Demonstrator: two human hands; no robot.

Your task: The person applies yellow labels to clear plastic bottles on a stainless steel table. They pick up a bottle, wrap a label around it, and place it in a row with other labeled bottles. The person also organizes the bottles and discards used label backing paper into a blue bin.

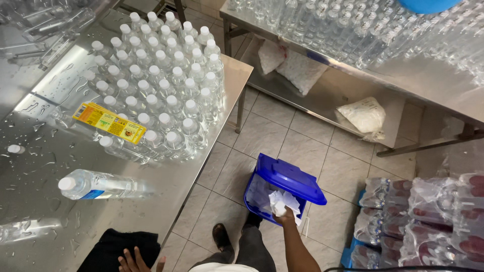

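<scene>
While the right hand (284, 217) closes its fingers on a bunch of white paper scraps (283, 201) over the blue bin (285, 184) on the tiled floor, the left hand (135, 261) rests with fingers spread, holding nothing, on a dark cloth (113, 247) at the near table edge. The scraps are at the bin's mouth — not yet dropped. On the wet steel table (212, 166), capped clear bottles (161, 90) stand massed; a yellow label strip (109, 122) lies among them, and one blue-labelled bottle (96, 184) lies flat. Shrink-wrapped packs (428, 216) sit near right.
</scene>
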